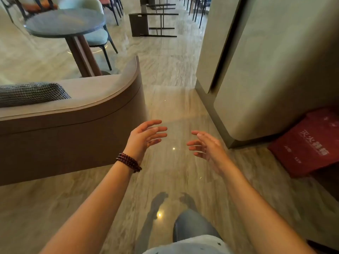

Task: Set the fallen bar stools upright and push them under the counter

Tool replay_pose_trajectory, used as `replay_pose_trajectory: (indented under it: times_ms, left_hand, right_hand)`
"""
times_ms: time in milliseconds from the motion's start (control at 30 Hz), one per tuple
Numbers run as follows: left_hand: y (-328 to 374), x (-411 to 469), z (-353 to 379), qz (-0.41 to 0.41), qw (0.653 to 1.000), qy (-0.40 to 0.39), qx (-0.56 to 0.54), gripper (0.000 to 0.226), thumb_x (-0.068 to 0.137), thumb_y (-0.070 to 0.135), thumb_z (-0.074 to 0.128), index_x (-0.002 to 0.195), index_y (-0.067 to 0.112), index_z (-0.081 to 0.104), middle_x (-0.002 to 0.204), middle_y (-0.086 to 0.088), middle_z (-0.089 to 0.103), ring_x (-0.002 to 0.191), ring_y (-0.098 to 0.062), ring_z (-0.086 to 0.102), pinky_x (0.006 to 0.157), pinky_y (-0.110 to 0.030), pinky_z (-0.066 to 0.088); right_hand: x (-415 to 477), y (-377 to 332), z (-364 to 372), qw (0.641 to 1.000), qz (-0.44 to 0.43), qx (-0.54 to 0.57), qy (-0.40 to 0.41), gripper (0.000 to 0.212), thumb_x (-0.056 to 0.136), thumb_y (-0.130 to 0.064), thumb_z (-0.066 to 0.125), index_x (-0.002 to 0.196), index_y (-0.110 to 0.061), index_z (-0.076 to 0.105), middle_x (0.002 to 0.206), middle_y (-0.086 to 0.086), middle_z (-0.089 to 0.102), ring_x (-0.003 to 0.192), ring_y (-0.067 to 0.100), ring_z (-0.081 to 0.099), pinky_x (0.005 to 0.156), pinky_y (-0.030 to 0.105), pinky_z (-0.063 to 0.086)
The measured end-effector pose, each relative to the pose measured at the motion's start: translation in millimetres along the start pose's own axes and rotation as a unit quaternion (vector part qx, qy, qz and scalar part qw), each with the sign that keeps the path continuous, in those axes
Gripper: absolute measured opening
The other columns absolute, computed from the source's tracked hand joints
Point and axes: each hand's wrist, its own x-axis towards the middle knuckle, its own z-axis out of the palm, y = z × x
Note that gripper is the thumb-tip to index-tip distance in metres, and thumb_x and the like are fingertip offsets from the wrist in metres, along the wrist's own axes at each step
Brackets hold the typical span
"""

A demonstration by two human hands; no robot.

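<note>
Right, status: nothing done yet, zero stools set upright as far as I can see.

My left hand (145, 136) and right hand (205, 145) are both empty. They hang in front of me above the floor (174, 74), palms roughly facing each other. Fingers (157, 128) are spread and loosely bent, touching nothing. Bead bracelet (128, 162) sits on the left wrist.

Nearest fallen stool (139, 24) lies on its side at far centre, seat to the left, thin metal legs pointing right, well apart from my hands. Just beyond it there looks to be a second fallen stool (144, 8), partly cut by the frame edge, so I can't confirm. Dark legs at far right (196, 10) are probably standing stools. Can't pick out the counter itself; my guess is it runs above those legs, out of view.

Path looks open: curved sofa (73, 129) on the left, pale wall panel (275, 70) on the right, red bag (308, 143) at its foot. Round table (64, 22) is far left.

Remaining is everything: close the gap, grip the first stool, tip it up, push it under, then repeat.
</note>
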Motion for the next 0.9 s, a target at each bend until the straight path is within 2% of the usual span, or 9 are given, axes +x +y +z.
replay_pose_trajectory:
  times_ms: [133, 300, 467, 633, 900]
  left_hand:
    - [-9, 38, 4, -0.021, 1.0, -0.004, 0.006, 0.024, 0.093, 0.013, 0.049, 0.114, 0.012, 0.06, 0.108, -0.015, 0.067, 0.1, -0.033, 0.063, 0.086, -0.038, 0.049]
    - [-10, 115, 19, -0.018, 1.0, 0.0, 0.018, 0.023, 0.092, 0.013, 0.05, 0.112, 0.013, 0.061, 0.106, -0.013, 0.069, 0.098, -0.031, 0.064, 0.086, -0.038, 0.05]
    - [5, 206, 48, -0.023, 0.999, 0.01, 0.02, 0.023, 0.092, 0.014, 0.052, 0.113, 0.014, 0.062, 0.106, -0.011, 0.07, 0.096, -0.027, 0.066, 0.084, -0.036, 0.051]
    - [26, 298, 63, -0.012, 0.999, 0.038, 0.008, 0.023, 0.092, 0.016, 0.052, 0.113, 0.014, 0.062, 0.1, -0.004, 0.072, 0.092, -0.023, 0.068, 0.089, -0.04, 0.051]
    - [44, 417, 57, -0.015, 0.997, 0.069, -0.01, 0.022, 0.092, 0.017, 0.051, 0.111, 0.014, 0.062, 0.102, -0.007, 0.071, 0.096, -0.027, 0.066, 0.091, -0.042, 0.049]
  right_hand:
    - [37, 0, -9, 1.0, 0.016, 0.004, 0.015, 0.019, 0.095, -0.035, 0.052, 0.102, -0.031, 0.069, 0.092, 0.007, 0.075, 0.083, 0.019, 0.07, 0.069, 0.029, 0.052]
    - [106, -10, -40, 1.0, 0.025, 0.018, 0.003, 0.021, 0.097, -0.033, 0.05, 0.109, -0.027, 0.066, 0.095, 0.008, 0.074, 0.086, 0.02, 0.07, 0.073, 0.03, 0.054]
    - [190, -46, -83, 0.999, 0.029, 0.016, 0.005, 0.021, 0.097, -0.032, 0.051, 0.109, -0.026, 0.066, 0.094, 0.007, 0.075, 0.085, 0.019, 0.07, 0.071, 0.029, 0.053]
    - [281, -91, -119, 1.0, 0.03, -0.003, -0.003, 0.02, 0.096, -0.033, 0.051, 0.105, -0.031, 0.068, 0.093, 0.005, 0.075, 0.084, 0.017, 0.071, 0.065, 0.024, 0.054]
    - [415, -122, -119, 0.998, 0.042, -0.022, -0.036, 0.021, 0.097, -0.032, 0.05, 0.107, -0.028, 0.068, 0.093, 0.006, 0.075, 0.084, 0.018, 0.071, 0.068, 0.026, 0.054]
